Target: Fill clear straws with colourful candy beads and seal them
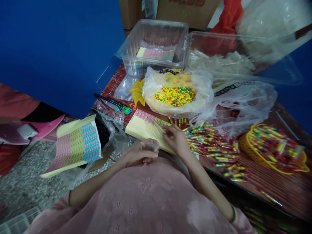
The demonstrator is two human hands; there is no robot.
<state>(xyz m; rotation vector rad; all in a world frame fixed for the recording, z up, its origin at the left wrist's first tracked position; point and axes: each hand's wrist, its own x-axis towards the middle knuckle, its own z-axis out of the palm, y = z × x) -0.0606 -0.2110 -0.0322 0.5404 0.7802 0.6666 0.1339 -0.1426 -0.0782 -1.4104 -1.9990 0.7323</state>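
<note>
My left hand (pixel 140 153) is curled near my lap, closed around a crinkled piece of clear plastic (pixel 151 145). My right hand (pixel 177 139) has its thumb and fingers pinched together over a sticker sheet (pixel 138 128). A thin, clear plastic strip (pixel 158 126) runs from those fingertips; its exact kind is hard to make out. The sheet has a pale yellow backing with rows of pink and green labels, and it lies at the table's near edge. Just beyond it, a white plastic bag (pixel 148 94) stands open with many small coloured candy balls (pixel 175 96) inside.
Filled candy tubes (pixel 209 139) are heaped to the right, with more in a yellow basket (pixel 246 146). Clear plastic tubs (pixel 156 27) stand at the back. Colourful clips (pixel 126 110) and a yellow star-shaped object (pixel 137 92) lie left. Another sticker sheet (pixel 79 143) hangs lower left.
</note>
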